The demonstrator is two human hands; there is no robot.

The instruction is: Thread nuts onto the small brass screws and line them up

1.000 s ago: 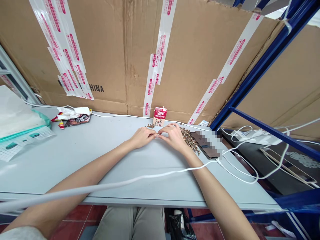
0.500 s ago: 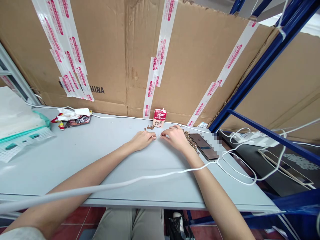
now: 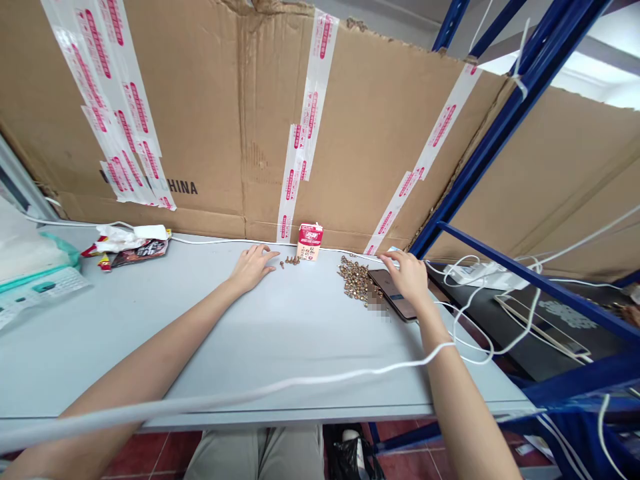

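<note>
a heap of brass screws (image 3: pixel 356 280) holds most of the lot, right of a drink carton (image 3: pixel 310 241); only a few screws (image 3: pixel 289 261) lie left of it. the left hand (image 3: pixel 251 268) rests open and empty further left on the counter (image 3: pixel 150 347); the right hand (image 3: pixel 406 278), open, sits right of the carton over a phone (image 3: pixel 387 293).
</note>
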